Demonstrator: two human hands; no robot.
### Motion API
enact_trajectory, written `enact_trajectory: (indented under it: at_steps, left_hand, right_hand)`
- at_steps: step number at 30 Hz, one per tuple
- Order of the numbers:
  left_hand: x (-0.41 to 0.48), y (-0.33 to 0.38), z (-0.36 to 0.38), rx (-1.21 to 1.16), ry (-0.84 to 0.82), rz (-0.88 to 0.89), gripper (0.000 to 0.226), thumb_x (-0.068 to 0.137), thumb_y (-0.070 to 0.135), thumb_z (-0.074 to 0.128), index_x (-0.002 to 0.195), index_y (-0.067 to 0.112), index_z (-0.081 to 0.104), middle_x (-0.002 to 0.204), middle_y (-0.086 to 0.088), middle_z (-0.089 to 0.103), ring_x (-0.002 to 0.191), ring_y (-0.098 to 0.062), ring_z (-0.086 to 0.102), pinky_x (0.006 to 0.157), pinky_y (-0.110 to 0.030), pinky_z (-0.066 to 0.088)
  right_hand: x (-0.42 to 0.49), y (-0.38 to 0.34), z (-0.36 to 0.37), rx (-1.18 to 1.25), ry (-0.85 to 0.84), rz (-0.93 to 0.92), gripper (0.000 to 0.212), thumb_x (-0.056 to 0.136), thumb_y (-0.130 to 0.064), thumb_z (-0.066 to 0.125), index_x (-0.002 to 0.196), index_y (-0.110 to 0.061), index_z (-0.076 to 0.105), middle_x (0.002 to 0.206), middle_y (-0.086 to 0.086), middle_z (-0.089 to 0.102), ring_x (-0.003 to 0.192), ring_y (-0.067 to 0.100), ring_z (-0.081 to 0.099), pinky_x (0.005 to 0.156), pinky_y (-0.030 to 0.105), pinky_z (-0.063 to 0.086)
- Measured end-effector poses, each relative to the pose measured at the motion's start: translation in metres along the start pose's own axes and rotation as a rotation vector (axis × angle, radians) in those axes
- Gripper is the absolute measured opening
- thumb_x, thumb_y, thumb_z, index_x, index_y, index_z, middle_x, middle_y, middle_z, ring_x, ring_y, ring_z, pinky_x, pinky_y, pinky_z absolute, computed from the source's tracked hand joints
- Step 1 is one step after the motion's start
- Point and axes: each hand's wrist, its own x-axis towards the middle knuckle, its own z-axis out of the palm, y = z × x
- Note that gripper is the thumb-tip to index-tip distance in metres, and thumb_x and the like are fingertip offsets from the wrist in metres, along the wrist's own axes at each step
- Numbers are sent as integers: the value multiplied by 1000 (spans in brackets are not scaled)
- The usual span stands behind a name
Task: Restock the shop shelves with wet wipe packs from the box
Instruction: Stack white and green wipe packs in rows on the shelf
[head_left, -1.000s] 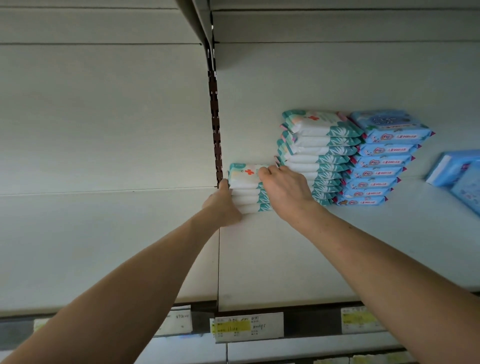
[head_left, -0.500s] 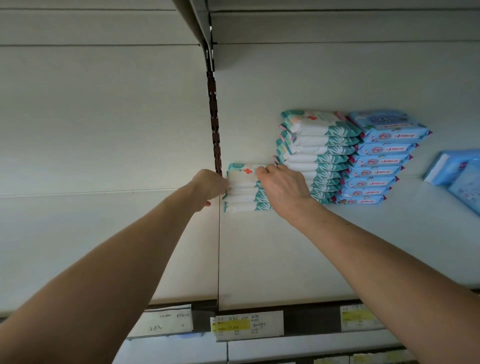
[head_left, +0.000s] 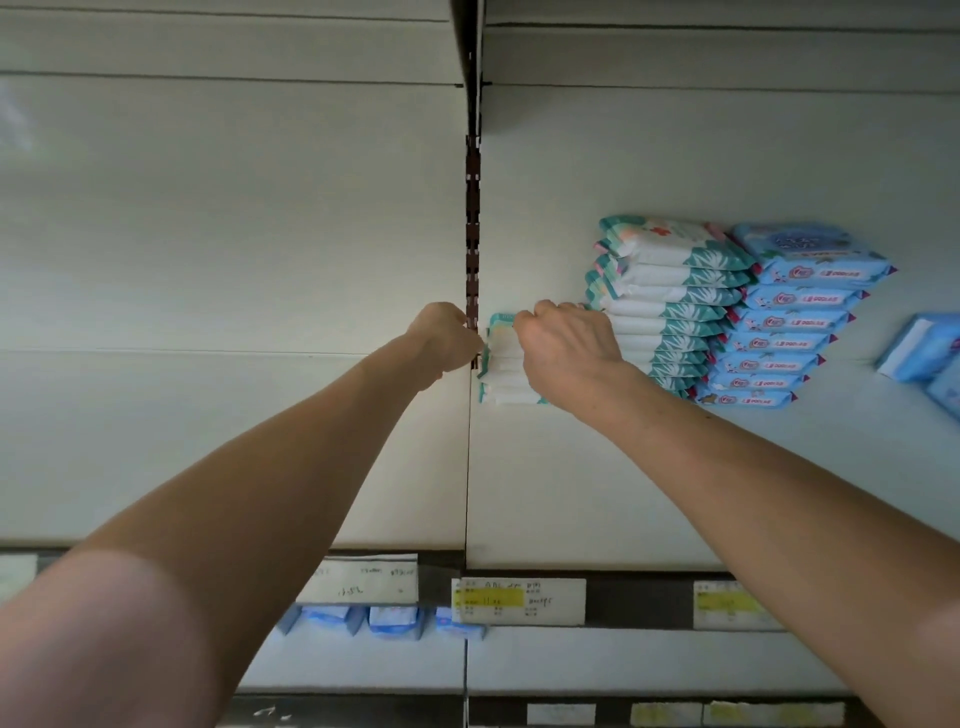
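Note:
A short stack of white-and-teal wet wipe packs (head_left: 503, 370) lies on the white shelf (head_left: 571, 493), just right of the slotted upright. My right hand (head_left: 566, 353) lies over the stack's top and right side, its fingers curled over the top pack. Touching the stack's left end is my left hand (head_left: 445, 339), curled with its fingers hidden behind it. To the right stands a taller stack of the same packs (head_left: 670, 299). The box is out of view.
A stack of blue wipe packs (head_left: 779, 322) stands against the taller stack, and more blue packs (head_left: 924, 353) lie at the far right. The brown slotted upright (head_left: 472, 234) divides the shelf bays. Price labels (head_left: 519, 600) line the shelf edge, with blue packs (head_left: 389, 621) below.
My left hand has left the front of the short stack and moved up to its left end. My right hand has slid left across the top pack, covering its red cross.

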Motion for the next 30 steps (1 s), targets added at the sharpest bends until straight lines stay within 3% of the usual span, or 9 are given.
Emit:
enact_trajectory:
  at_steps: [2,4,7,11,14,17,19,24,30]
  left_hand:
    - [-9,-4,-10,21,32,-15,41,91,7,51,132,12,50,115,-14,59,92,-26,54,76,-33,47]
    - [-20,-9,-22,45,70,-36,51,90,7,50,141,12,43,121,-14,58,95,-25,55,73,-30,46]
    - [-40,-18,-40,46,143,-100,46,89,7,49,135,11,46,107,-12,57,86,-26,53,72,-29,43]
    - [-76,-31,-60,57,284,-195,15,86,5,49,86,19,49,94,-12,53,78,-26,49,69,-31,41]
    - [-110,-47,-68,62,403,-298,19,87,5,49,77,20,42,93,-13,54,79,-28,52,69,-30,44]
    - [-153,-61,-71,37,500,-379,10,91,6,49,97,13,52,101,-14,56,83,-26,52,68,-28,42]
    - [-186,-75,-73,-3,562,-452,28,92,6,49,120,5,52,110,-19,60,88,-29,56,70,-30,45]
    - [-298,-110,-74,-39,721,-651,12,87,4,46,82,15,45,91,-17,55,75,-27,49,58,-29,39]
    - [-452,-149,-65,-97,908,-908,19,91,7,46,108,15,44,94,-15,57,73,-26,46,59,-34,37]
  right_hand:
    - [-1,-5,-10,7,-6,-45,24,89,0,46,109,-10,55,110,8,59,98,28,57,69,31,30]
    - [0,-13,-20,2,-21,-89,23,88,0,47,105,-13,56,107,6,62,97,27,58,68,30,29]
    - [2,-33,-34,11,-23,-183,20,88,-2,48,99,-17,55,110,6,62,102,27,58,71,28,31]
    - [-1,-59,-44,74,16,-350,15,89,-4,46,91,-19,50,109,7,62,102,28,58,71,27,34]
    - [-13,-75,-50,98,53,-497,13,90,-6,44,87,-18,47,107,7,62,99,28,58,70,28,34]
    - [-30,-96,-56,133,70,-632,14,91,-7,44,95,-17,53,109,8,62,100,29,59,70,28,35]
    - [-49,-116,-62,151,67,-730,14,91,-7,45,95,-17,54,108,8,62,97,28,59,69,28,35]
    - [-119,-179,-85,208,83,-984,23,90,-6,46,106,-16,60,112,8,63,100,27,61,68,28,36]
    - [-235,-254,-119,267,157,-1308,15,90,-13,51,99,-19,61,109,7,66,101,27,62,66,27,36]
